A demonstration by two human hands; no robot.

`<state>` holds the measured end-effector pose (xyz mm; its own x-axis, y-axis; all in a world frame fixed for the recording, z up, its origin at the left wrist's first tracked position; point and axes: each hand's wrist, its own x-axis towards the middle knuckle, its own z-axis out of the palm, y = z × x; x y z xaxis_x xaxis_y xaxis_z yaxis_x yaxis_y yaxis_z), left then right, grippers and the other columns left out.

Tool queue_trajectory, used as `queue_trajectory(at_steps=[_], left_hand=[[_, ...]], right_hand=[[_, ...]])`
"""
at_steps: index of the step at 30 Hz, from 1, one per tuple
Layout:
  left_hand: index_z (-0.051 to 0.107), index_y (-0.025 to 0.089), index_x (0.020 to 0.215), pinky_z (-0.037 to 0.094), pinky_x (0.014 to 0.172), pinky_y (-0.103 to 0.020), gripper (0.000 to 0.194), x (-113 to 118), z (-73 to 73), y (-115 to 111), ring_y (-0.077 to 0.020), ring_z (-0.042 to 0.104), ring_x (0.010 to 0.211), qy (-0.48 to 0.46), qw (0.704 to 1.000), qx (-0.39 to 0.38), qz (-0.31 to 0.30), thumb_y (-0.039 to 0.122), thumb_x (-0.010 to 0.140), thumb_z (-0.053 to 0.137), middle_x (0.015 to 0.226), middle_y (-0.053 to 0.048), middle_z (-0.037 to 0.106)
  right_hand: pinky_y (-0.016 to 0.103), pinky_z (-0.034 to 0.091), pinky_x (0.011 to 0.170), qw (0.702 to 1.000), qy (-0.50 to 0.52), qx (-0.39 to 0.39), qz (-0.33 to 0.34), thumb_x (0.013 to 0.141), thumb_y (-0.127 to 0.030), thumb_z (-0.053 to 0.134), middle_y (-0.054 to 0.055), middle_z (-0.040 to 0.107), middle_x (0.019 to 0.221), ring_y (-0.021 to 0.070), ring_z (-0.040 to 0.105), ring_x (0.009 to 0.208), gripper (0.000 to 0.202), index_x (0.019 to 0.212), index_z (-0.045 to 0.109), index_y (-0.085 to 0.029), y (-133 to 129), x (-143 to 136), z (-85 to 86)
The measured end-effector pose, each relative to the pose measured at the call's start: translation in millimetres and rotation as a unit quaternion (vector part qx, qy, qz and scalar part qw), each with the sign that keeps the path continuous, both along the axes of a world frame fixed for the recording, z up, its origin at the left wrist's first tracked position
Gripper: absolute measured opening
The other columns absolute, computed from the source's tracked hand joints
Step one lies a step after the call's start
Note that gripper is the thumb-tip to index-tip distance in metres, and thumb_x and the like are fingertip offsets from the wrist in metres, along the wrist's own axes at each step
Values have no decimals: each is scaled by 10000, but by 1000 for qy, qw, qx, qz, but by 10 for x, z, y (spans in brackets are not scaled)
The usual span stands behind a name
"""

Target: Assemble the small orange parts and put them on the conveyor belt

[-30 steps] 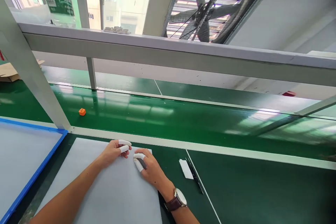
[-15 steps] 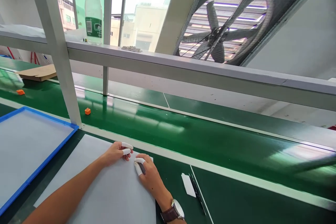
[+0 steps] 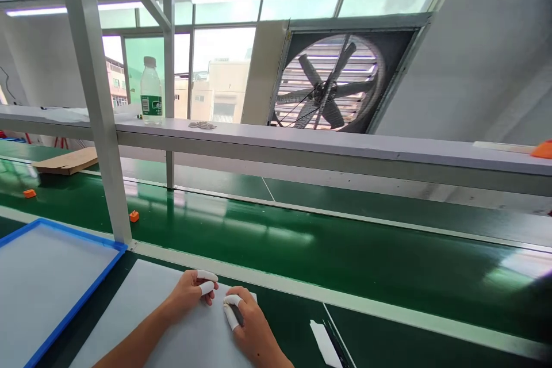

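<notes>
My left hand (image 3: 192, 292) is over the far part of a large white sheet (image 3: 172, 351), with white finger covers on thumb and index finger. Its fingers are bent into a loose pinch; whatever may be between the tips is too small to make out. Close by on the right, my right hand (image 3: 251, 322) wears the same covers. Thumb and forefinger curl towards each other around a dark patch, and I cannot tell if that is an object or shadow. The two hands face each other, slightly apart, near the sheet's far right corner.
A blue-edged tray (image 3: 81, 310) lies left of the sheet. To the right are a white strip (image 3: 324, 345) and thin dark tools (image 3: 337, 340). Beyond runs a green belt (image 3: 259, 241) with an orange piece (image 3: 134, 216). A post (image 3: 99, 103) and a shelf (image 3: 302, 141) holding a bottle (image 3: 150, 92) stand ahead.
My view has tilted upward, so the bench sits lower in the picture and ceiling lights show. Both hands keep nearly the same pose over the sheet.
</notes>
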<state>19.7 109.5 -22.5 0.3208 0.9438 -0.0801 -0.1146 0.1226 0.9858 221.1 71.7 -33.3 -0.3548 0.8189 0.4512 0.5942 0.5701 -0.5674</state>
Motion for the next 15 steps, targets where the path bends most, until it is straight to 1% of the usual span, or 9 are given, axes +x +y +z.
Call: queue_trajectory(at_steps=[4,6,8,10,12,15], left_hand=[[725,99,883,419,592,-251,324,-36,7,32,-128,560,639,-43,999,-28,-4,353,688,773,820,-73,690],[727,91,904,403,581,-240,329,-46,20,39,-129,567,655,-81,995,-51,-9,306,668,804,842,-85,698],[733,81,917,395,575,-233,319,-54,34,41,-128,575,658,-121,989,-77,-17,247,658,819,844,-93,702],[740,72,917,401,580,-231,286,-63,42,46,-131,584,666,-146,984,-97,-28,203,672,808,846,-102,703],[746,70,911,411,587,-232,253,-72,38,53,-137,592,681,-161,980,-110,-32,173,685,791,854,-109,704],[751,72,909,410,580,-231,227,-86,17,55,-147,601,691,-180,975,-126,-23,152,697,777,870,-120,708]], right_hand=[[367,539,891,1000,-7,-21,-5,881,-83,479,79,664,1059,221,648,980,208,912,638,-214,-15,-4,34],[366,541,899,1000,-10,-22,-8,883,-89,483,85,663,1076,222,649,984,206,930,640,-215,-21,3,37],[360,546,896,1000,-14,-12,-10,887,-100,491,88,668,1079,223,655,984,204,948,646,-218,-9,21,4],[348,555,881,1000,-14,12,-9,879,-94,494,86,679,1067,221,666,978,218,959,652,-220,31,48,-77],[332,567,848,999,-9,53,-1,857,-88,509,79,693,1033,217,681,949,222,951,658,-223,94,73,-199],[302,578,774,993,8,121,-6,858,-138,560,62,705,954,210,698,874,149,908,664,-232,183,82,-402]])
